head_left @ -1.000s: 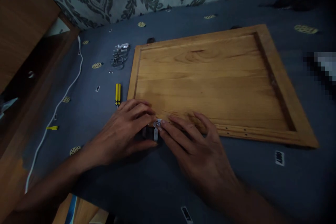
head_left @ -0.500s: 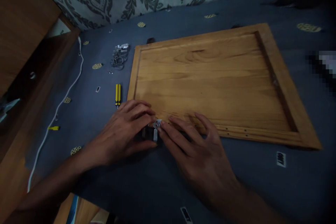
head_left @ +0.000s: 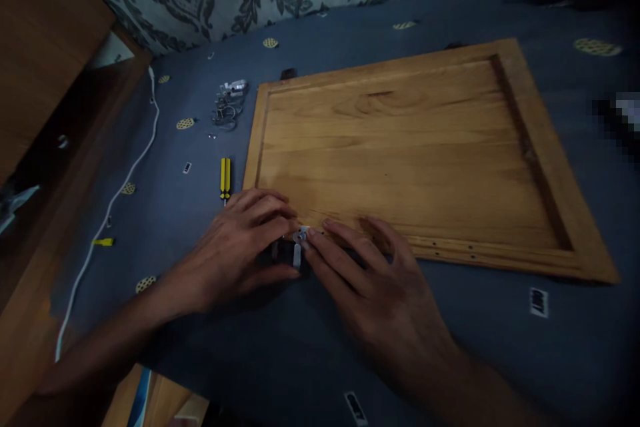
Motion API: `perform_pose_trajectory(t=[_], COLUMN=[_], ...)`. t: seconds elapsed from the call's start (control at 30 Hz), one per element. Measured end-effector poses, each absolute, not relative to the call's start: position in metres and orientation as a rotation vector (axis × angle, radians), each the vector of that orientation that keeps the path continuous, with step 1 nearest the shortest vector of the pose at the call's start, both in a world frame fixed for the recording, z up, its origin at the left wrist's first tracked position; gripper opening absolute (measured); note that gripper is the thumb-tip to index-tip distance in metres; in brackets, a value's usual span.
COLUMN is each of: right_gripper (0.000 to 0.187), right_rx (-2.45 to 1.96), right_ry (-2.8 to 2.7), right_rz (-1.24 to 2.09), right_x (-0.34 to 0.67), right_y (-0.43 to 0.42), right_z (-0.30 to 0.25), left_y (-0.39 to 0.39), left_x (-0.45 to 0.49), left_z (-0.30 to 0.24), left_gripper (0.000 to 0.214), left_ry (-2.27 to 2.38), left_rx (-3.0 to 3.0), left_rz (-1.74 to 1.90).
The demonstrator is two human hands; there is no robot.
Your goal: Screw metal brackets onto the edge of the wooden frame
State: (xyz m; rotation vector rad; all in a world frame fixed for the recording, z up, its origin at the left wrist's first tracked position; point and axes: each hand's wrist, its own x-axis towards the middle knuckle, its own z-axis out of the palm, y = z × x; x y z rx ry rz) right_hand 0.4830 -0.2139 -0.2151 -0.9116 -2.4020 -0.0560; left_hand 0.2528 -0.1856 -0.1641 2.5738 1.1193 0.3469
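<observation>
A wooden cabinet door (head_left: pixel 390 140) with a raised frame lies flat. At its near edge, toward the left corner, sits a small metal hinge (head_left: pixel 301 236), its arm pointing toward me. My left hand (head_left: pixel 245 240) curves around the hinge from the left, fingertips on the frame and thumb below beside the hinge arm. From the right, my right hand (head_left: pixel 370 280) has its foremost fingertips closed at the hinge's side, while its other fingers rest spread on the frame. Part of the hinge is hidden by the fingers. Small holes show along the near frame rail.
A yellow-and-black screwdriver (head_left: pixel 225 179) lies left of the door. Beyond it are a pile of metal hardware (head_left: pixel 229 107) and small screws (head_left: pixel 212 136). A white cable (head_left: pixel 131 167) with a yellow tag (head_left: pixel 104 241) runs along the left side of the blue patterned cloth (head_left: pixel 175 227).
Both hands keep nearly the same hold at the hinge. The whole view has shifted slightly; the door appears a little farther right.
</observation>
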Motion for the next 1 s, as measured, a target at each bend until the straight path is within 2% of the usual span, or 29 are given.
perform_pose_trajectory(t=[0.6, 0.83, 1.0], right_gripper=[0.035, 0.032, 0.034], right_rx=[-0.929, -0.941, -0.924], right_ry=[-2.42, -2.444, -2.437], right_rz=[-0.036, -0.036, -0.061], right_x=[0.483, 0.483, 0.484], right_y=[-0.216, -0.216, -0.215], right_z=[-0.213, -0.212, -0.213], left_y=[-0.187, -0.189, -0.179], left_x=[0.254, 0.246, 0.228], left_z=[-0.163, -0.149, -0.127], left_gripper=[0.036, 0.049, 0.029], left_ry=[1.137, 1.204, 1.444], left_rx=[2.634, 2.648, 2.548], left_rz=[0.309, 0.308, 0.479])
